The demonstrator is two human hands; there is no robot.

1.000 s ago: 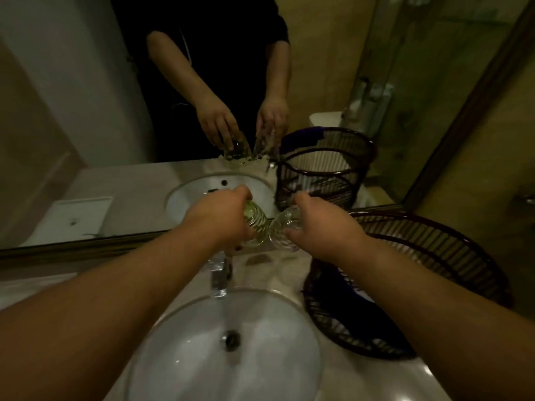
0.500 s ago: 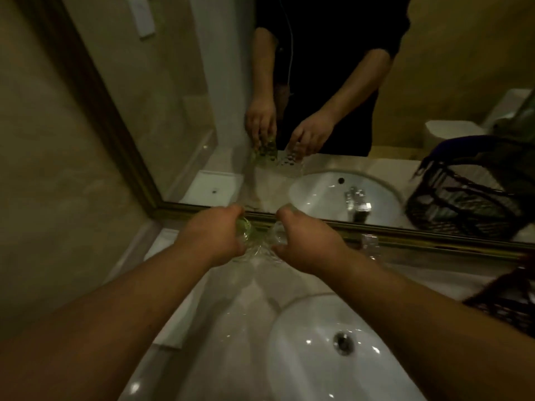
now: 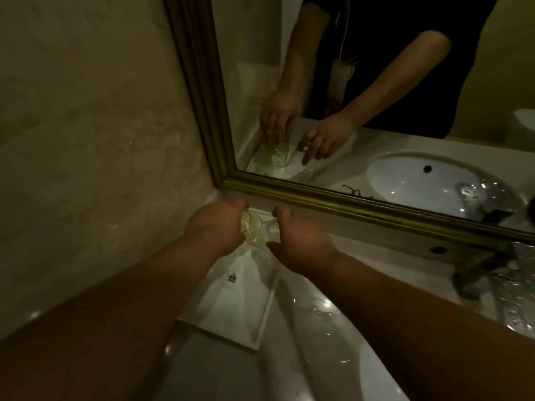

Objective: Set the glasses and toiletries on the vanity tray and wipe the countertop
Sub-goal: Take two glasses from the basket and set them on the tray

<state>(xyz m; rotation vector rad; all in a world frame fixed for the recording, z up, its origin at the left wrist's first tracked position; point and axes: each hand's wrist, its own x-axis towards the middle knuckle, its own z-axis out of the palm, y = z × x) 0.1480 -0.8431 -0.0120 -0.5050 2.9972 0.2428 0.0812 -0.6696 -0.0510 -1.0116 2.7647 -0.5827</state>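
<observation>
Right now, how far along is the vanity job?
Done: nothing settled yet; the white tray is otherwise bare. In hand: left hand grips a greenish glass at the tray's far end; right hand is by a second clear glass, grip unclear. Left: toiletries, none visible, and wiping the wet-looking countertop.

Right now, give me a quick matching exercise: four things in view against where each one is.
Things:
1. left hand
2. right hand
3. white tray
4. sink basin

Places:
A. flat on the counter against the left wall
B. at the bottom right, in front of the person
C. fingers wrapped around a greenish glass over the tray's far end
D. fingers spread beside the glass, to its right

Pairs: 1-C, 2-D, 3-A, 4-B
</observation>
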